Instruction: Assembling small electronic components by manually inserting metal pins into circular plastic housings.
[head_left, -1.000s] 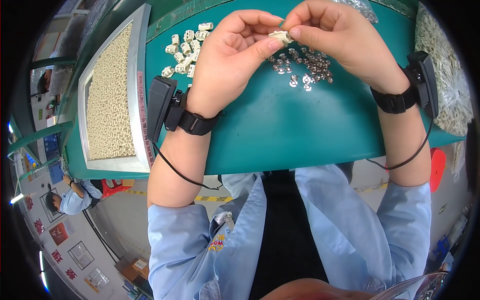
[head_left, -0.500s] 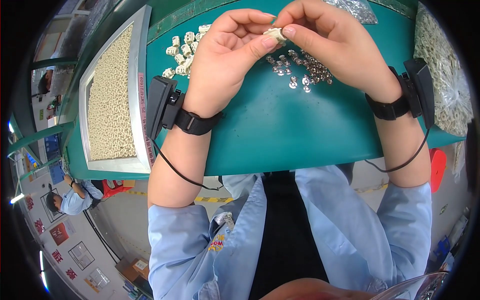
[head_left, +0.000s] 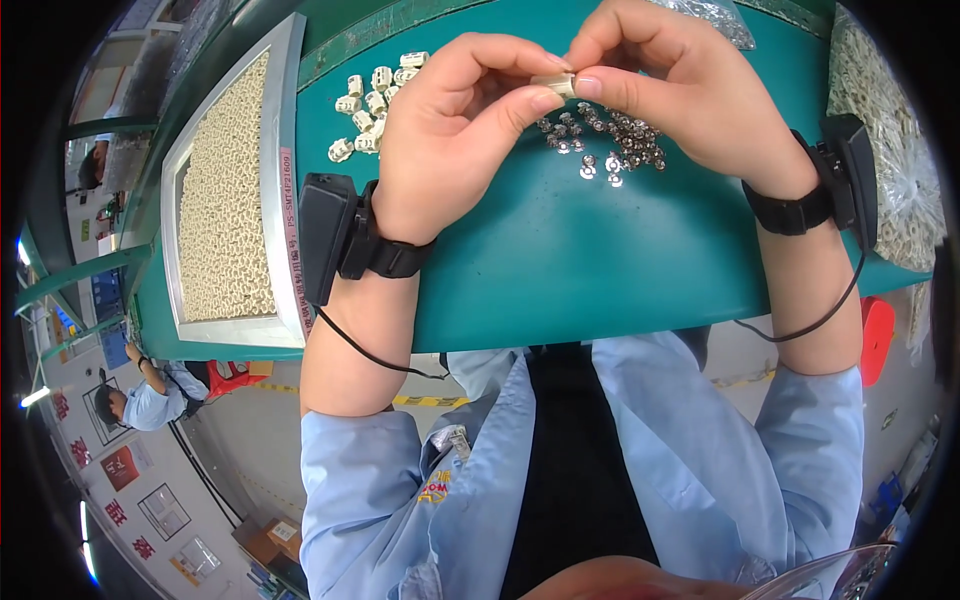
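Observation:
A small cream-coloured plastic part is pinched between both my hands above the green table. My left hand grips its left end with thumb and fingers. At its right end, the thumb and forefinger of my right hand press on it; whether a metal piece sits there too is hidden. Just below my right hand lies a heap of small shiny metal pieces. Beside my left hand, several similar cream plastic parts lie loose on the table.
A metal-framed tray full of tiny cream parts stands at the left. Clear bags of parts lie at the right edge, another bag at the back. A red stool is below right. Another person sits far left.
The cream part has turned in my fingers and now lies more lengthwise between my hands. Both hands have shifted slightly, the left wrist tilting a little.

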